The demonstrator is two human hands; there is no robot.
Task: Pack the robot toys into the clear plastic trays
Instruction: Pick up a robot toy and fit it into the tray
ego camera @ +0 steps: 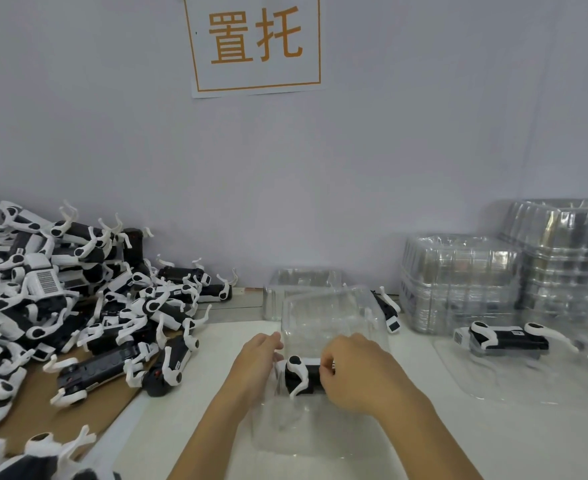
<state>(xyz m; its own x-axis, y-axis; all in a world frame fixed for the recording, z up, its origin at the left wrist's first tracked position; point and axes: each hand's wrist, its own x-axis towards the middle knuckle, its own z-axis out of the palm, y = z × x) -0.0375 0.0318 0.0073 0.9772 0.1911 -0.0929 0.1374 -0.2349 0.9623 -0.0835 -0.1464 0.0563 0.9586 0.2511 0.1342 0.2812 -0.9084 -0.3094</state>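
A black-and-white robot toy (pixel 299 375) lies in a clear plastic tray (pixel 330 320) at the centre of the white table. The tray's lid half stands raised behind the toy. My right hand (pixel 358 372) has its fingers curled on the toy's right end. My left hand (pixel 258 358) touches the tray's left edge beside the toy, fingers curled at the rim. A large heap of the same robot toys (pixel 78 306) covers the left side. Another packed toy (pixel 507 339) lies in a tray at the right.
Tall stacks of clear trays (pixel 458 282) stand at the back right against the wall. One more clear tray (pixel 303 282) sits behind the one I work on. Brown cardboard (pixel 33 407) lies under the toy heap. A paper sign (pixel 256 43) hangs on the wall.
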